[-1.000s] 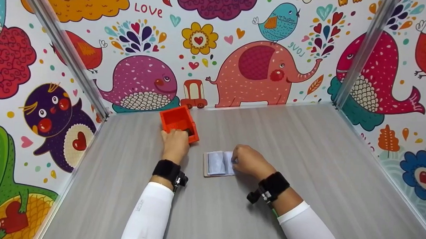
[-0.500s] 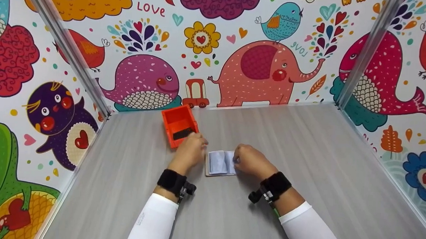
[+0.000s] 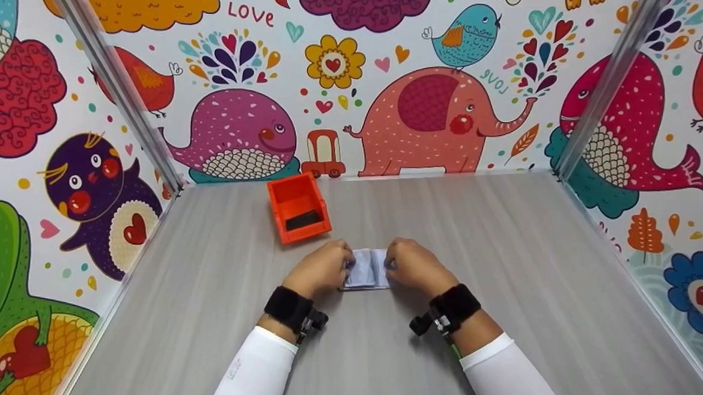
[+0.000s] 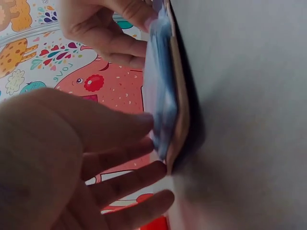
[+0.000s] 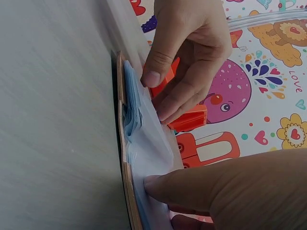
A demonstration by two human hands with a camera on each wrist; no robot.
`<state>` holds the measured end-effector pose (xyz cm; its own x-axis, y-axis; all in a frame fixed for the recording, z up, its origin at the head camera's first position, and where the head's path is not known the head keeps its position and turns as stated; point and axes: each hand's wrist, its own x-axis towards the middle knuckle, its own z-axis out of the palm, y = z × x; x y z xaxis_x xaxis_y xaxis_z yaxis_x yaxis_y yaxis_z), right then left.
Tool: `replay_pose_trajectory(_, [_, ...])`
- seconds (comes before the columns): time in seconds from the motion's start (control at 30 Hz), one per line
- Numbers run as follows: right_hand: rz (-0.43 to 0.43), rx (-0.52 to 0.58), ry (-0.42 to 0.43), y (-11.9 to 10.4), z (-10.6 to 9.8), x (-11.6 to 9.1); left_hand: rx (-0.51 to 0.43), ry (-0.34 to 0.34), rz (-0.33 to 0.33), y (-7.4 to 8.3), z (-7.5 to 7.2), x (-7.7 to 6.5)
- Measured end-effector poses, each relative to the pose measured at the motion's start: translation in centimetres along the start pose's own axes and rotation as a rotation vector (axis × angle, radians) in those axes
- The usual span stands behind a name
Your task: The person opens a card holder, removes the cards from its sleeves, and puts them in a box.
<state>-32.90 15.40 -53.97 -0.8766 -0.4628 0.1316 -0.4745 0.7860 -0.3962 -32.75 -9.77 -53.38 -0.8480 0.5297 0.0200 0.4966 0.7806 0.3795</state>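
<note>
A small card holder (image 3: 361,269) lies spread open on the table, with clear bluish sleeves inside a tan cover. At its left edge my left hand (image 3: 324,267) has thumb and fingertips on the sleeves and cover. My right hand (image 3: 415,266) grips the right side; in the right wrist view its thumb presses on a clear sleeve (image 5: 151,148). The left wrist view shows the tan cover (image 4: 180,96) edge-on, with the left fingers at its corner. Behind the left hand stands an orange bin (image 3: 291,195) with a flat dark piece (image 3: 303,220) inside.
The grey wood-grain table (image 3: 464,227) runs back to printed walls (image 3: 427,123) on three sides. Metal posts (image 3: 108,73) mark the corners. The orange bin stands near the back wall, left of centre.
My left hand has come out of the orange bin and moved right and nearer, to the left edge of the card holder. The dark piece in the bin now shows. The right hand stays in place.
</note>
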Motion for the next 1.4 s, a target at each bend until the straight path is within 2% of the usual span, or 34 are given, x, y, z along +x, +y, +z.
replay_pose_trajectory(0.13, [0.02, -0.001, -0.009, 0.0, 0.1, 0.1, -0.009, 0.016, 0.019, -0.1, 0.0, -0.1])
replay_pose_trajectory(0.3, [-0.008, 0.002, -0.005, 0.1, 0.1, 0.1, -0.038, 0.002, -0.024, 0.0, 0.0, -0.1])
replay_pose_trajectory(0.33, [-0.01, 0.004, -0.006, 0.1, 0.2, 0.0, -0.039, 0.011, -0.013, -1.2, 0.9, 0.5])
replay_pose_trajectory(0.53, [0.018, -0.002, -0.022, 0.1, 0.1, 0.1, -0.038, 0.028, -0.032, -0.9, 0.9, 0.5])
replay_pose_trajectory(0.57, [0.022, -0.004, -0.025, 0.1, 0.2, 0.2, -0.037, 0.024, -0.048, 0.3, 0.0, 0.0])
replay_pose_trajectory(0.77, [0.017, 0.001, -0.025, 0.2, 0.3, 0.3, -0.007, 0.046, -0.044, 0.4, 0.2, 0.0])
replay_pose_trajectory(1.13, [-0.023, 0.012, 0.007, 0.3, 0.1, 0.1, 0.013, 0.069, 0.057, 0.4, 0.4, 0.2])
replay_pose_trajectory(1.4, [-0.058, -0.005, 0.016, 0.2, 0.0, 0.0, -0.003, 0.07, 0.009, 0.7, 0.6, 0.5])
